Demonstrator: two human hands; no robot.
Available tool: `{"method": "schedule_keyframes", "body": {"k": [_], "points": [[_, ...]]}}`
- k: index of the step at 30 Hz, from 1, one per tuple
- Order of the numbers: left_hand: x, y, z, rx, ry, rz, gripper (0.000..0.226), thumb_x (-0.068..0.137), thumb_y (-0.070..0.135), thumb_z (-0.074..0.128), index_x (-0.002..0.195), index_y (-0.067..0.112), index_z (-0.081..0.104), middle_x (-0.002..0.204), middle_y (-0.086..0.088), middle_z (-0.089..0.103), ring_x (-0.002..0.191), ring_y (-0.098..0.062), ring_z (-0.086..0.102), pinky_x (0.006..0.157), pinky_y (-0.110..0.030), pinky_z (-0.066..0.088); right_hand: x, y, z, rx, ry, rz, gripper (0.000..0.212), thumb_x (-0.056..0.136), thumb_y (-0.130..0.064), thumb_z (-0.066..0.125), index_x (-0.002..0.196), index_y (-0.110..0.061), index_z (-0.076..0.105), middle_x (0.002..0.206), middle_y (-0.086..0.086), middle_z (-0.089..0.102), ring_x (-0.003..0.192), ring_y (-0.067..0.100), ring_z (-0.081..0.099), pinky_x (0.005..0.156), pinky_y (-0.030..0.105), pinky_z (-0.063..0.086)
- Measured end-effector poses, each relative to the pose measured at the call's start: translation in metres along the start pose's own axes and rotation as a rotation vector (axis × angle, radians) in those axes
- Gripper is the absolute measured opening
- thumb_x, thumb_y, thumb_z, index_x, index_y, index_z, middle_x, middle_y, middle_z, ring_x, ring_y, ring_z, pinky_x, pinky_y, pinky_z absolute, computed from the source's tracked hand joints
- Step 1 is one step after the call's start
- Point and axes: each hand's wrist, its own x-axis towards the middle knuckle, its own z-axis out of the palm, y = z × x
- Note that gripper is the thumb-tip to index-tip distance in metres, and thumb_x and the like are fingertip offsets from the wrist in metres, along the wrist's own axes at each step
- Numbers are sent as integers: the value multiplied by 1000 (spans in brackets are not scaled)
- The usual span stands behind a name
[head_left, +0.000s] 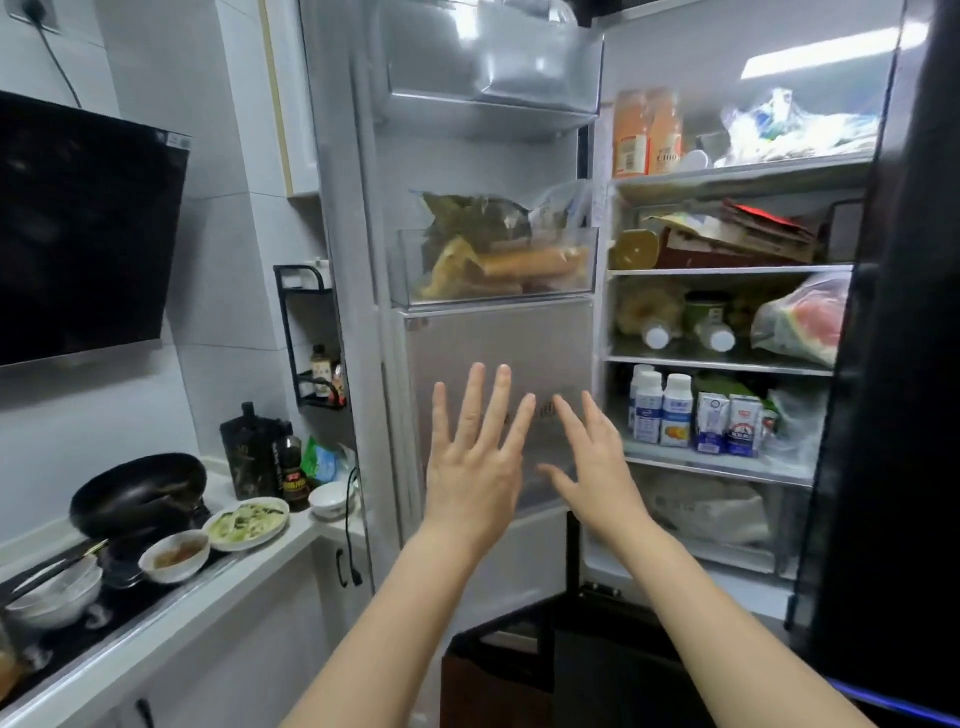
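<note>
Grey door panel (498, 338) sits behind left hand (475, 467) and right hand (597, 467) (grips spread, empty).

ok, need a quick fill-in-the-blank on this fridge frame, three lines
1. The left hand and right hand, fingers straight before the fridge door, hold ____.
2. The two orange bottles stand on the fridge's ____ shelf.
3. The black pan sits to the ____ of the fridge door.

Missing words: nothing; top; left.
</note>
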Motion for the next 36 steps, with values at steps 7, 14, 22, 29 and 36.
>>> {"method": "schedule_keyframes", "body": {"k": [7,14,22,29,36], "points": [[8,-12,27,73,-20,114,75,77,34,69,143,17,38,156,-14,25,146,-36,-1,117,-57,-2,10,7,10,-48,11,79,90,86,-31,62,147,-34,-5,156,-4,-20,145,19,-10,115,45,23],[10,-4,28,77,21,103,74,78,37,69,143,15,40,156,-14,25,145,-36,3,117,-56,-7,9,19,8,11,34,49,93,83,-32,67,143,-44,-2,156,-13,-15,145,15,2,112,36,25],[8,-15,38,61,66,77,76,73,33,77,140,15,45,154,-14,29,143,-38,14,114,-60,7,9,15,20,-22,78,32,85,85,-36,64,147,-37,5,150,-21,-14,144,14,4,110,36,30],[7,-10,48,28,116,26,76,70,24,81,138,16,48,154,-13,30,144,-37,17,116,-61,4,10,15,28,-16,121,53,84,85,-32,64,146,-40,6,145,-25,-16,144,14,5,111,36,29],[15,18,57,-13,150,37,59,74,20,74,131,15,56,151,-15,36,143,-35,19,115,-61,4,10,32,11,9,81,4,74,87,-27,61,145,-39,16,157,-17,2,142,11,15,109,32,30]]}}
